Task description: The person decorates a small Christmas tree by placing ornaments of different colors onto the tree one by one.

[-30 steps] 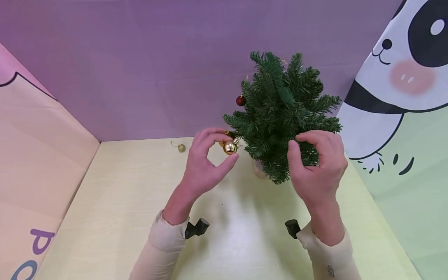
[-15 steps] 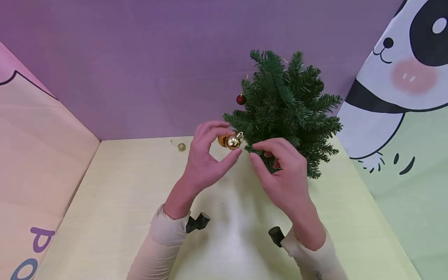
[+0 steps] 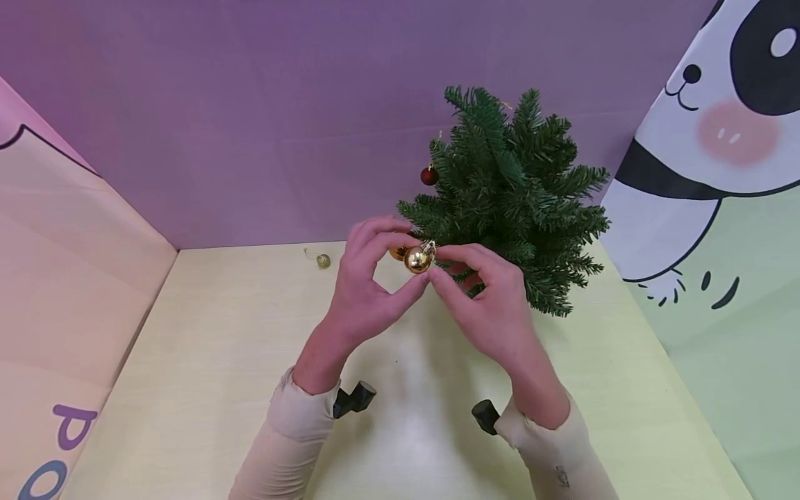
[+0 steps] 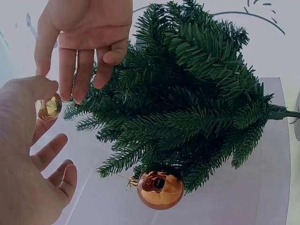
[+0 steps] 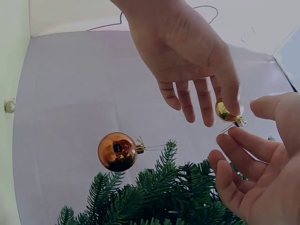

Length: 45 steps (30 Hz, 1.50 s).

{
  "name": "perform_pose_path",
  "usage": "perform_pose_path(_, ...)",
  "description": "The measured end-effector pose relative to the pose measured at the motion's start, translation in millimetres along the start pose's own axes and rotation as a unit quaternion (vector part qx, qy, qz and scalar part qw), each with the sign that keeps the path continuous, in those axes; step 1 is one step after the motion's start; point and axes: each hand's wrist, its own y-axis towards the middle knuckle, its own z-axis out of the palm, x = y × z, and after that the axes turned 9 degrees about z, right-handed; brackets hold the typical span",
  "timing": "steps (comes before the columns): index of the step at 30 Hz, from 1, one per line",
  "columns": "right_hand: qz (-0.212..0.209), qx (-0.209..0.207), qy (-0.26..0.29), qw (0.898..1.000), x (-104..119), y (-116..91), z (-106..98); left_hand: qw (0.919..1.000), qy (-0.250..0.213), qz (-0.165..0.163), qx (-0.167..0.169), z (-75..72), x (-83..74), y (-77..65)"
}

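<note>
My left hand [image 3: 365, 295] pinches a small shiny gold Christmas ball [image 3: 418, 260] between thumb and fingers, its cap and thread pointing right. Close by, my right hand [image 3: 490, 305] holds its thumb and index finger on either side of that cap. A gap shows between those fingertips in the right wrist view, where the thread [image 5: 227, 128] hangs by the index finger. Both hands are in front of a green artificial Christmas tree [image 3: 500, 180]. From a branch behind the left hand hangs a larger copper-coloured ball [image 4: 160, 187], mostly hidden in the head view.
A dark red ball [image 3: 429, 176] hangs on the tree's left side. On the light wooden table [image 3: 219, 361], a small glittery gold ball [image 3: 323, 261] lies toward the back left. Purple cloth [image 3: 250, 125] rises behind; a panda-print panel [image 3: 681, 236] stands at right.
My right hand has moved left from in front of the tree to the gold ball's cap. The left hand has shifted slightly, still holding the ball.
</note>
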Motion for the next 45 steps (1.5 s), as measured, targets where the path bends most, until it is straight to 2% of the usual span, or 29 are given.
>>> perform_pose_path(6,-0.012,-0.025,0.037,0.999,-1,3,3,1.0000,0.003,0.005,0.002,0.4,-0.8,-2.0)
perform_pose_path(12,-0.023,-0.049,0.040,0.998,-3,4,5,1.0000,0.002,0.007,0.003,0.4,-2.2,-2.9)
perform_pose_path(23,-0.003,-0.034,0.039,0.999,-2,2,9,0.9999,0.002,0.013,0.004,-0.1,-1.5,-6.9)
perform_pose_path(30,0.004,-0.042,0.051,0.998,-6,2,11,0.9999,0.003,0.011,0.002,-1.2,-0.5,-10.0)
perform_pose_path(35,-0.028,-0.079,0.022,0.996,-11,1,12,0.9999,0.007,0.011,0.005,-3.1,0.1,-11.7)
perform_pose_path(40,-0.069,-0.124,-0.020,0.990,-15,3,13,0.9999,0.007,0.002,0.009,-4.4,1.6,-13.5)
perform_pose_path(45,-0.103,-0.127,-0.058,0.985,-15,9,9,0.9995,0.003,-0.020,0.025,-5.3,3.3,-16.7)
